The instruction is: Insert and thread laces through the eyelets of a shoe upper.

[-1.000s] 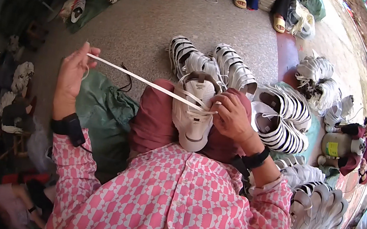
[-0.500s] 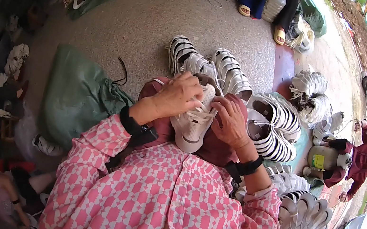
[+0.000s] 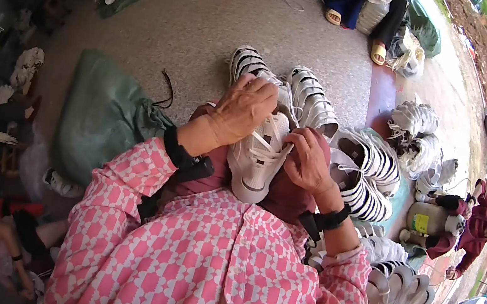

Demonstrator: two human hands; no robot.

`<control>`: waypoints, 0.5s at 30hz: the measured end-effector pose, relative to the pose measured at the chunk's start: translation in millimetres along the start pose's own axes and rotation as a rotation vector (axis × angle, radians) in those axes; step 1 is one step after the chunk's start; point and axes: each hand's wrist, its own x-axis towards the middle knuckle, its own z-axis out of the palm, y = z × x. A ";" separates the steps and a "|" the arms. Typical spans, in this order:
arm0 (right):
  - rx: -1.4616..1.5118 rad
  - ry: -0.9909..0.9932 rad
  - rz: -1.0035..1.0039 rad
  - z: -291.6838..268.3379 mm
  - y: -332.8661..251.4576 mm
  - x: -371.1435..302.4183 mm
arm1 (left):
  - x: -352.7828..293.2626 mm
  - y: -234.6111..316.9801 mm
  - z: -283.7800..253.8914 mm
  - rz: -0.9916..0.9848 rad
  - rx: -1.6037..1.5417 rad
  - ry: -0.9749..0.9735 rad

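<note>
A white sneaker [image 3: 250, 171] rests between my thighs, its toe toward me. White shoelace [image 3: 265, 150] crosses its lower eyelets. Over the upper lacing and tongue is my left hand [image 3: 237, 110], its fingers bent and closed around lace; the fingertips are partly hidden. Beside the shoe opening, my right hand [image 3: 309, 162] pinches the sneaker's right edge near the eyelets; whether lace is also in that pinch I cannot tell. Just beyond my knees stand white strappy-looking sneakers [image 3: 312, 99] in rows, nested together.
At my left slumps a green sack [image 3: 95, 122] with a black cord. More nested white shoes [image 3: 364, 171] lie close on my right, with further stacks [image 3: 395, 297] nearer me. Another person [image 3: 479, 231] sits at the far right; yellow sandals [image 3: 379, 54] show on someone at the back.
My left hand has moved slightly up and right, over the shoe's tongue. My right hand stays at the shoe's edge, its fingers drawn more closely together. The view has shifted slightly.
</note>
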 end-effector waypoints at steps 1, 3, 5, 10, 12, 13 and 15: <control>0.054 0.008 0.003 0.3 0.4 0.3 | -6.6 1.3 -2.7 -0.002 0.002 -0.002; 0.016 0.021 -0.003 2.8 0.6 2.2 | -24.0 6.6 -13.7 -0.338 -0.213 0.042; -0.021 0.028 -0.019 3.3 -3.9 6.0 | -57.2 3.1 -12.5 -0.688 -0.546 -0.164; -0.313 0.033 0.066 18.3 -3.4 13.6 | -94.8 12.5 -14.4 -1.435 -1.651 -0.201; -0.325 0.045 0.013 20.7 -6.3 14.0 | -100.3 7.8 -12.7 -1.420 -1.813 -0.154; -0.264 0.101 0.066 24.5 -9.2 11.3 | -100.5 6.4 -8.6 -1.402 -1.984 -0.091; -0.107 0.227 0.072 26.0 -13.7 10.4 | -92.1 7.2 -5.3 -1.397 -2.114 0.076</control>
